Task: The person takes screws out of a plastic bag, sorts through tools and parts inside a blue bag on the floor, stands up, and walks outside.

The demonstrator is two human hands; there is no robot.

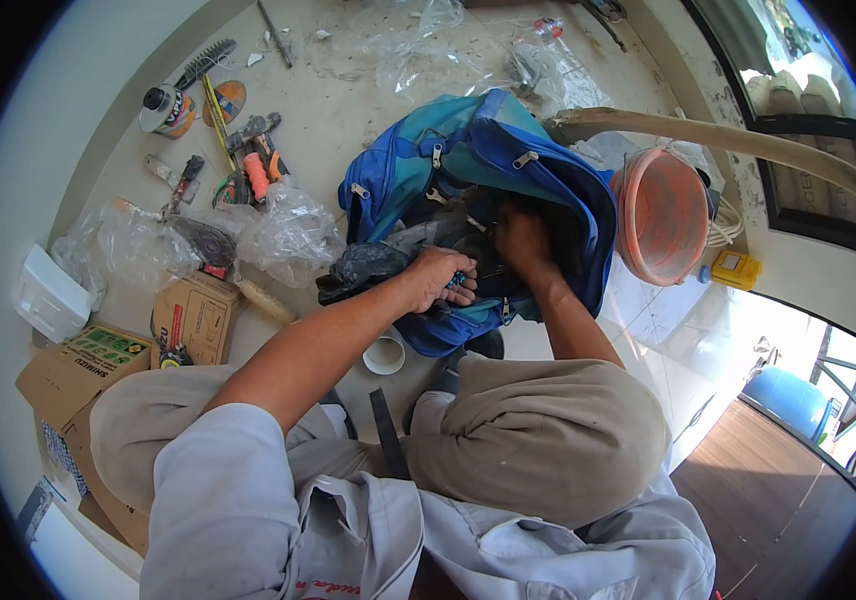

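A blue and teal zippered bag (pixel 548 160) lies open on the floor in front of my knees. At its near left side, my left hand (pixel 443 278) is closed around small blue-green pieces whose kind I cannot make out. Black plastic (pixel 363 268) bunches beside that hand. My right hand (pixel 520 240) reaches down into the bag, with its fingers hidden in shadow. What looks like an open-ended wrench (pixel 437 196) shows inside, near the bag's far left wall. Other contents are too dark to tell.
An orange bucket (pixel 663 220) stands right of the bag, near a long pole (pixel 728 140). Tools, an orange-red string spool (pixel 256 176) and crumpled clear plastic (pixel 293 235) lie left. Cardboard boxes (pixel 198 315) sit near my left knee; a white ring (pixel 384 355) lies between my legs.
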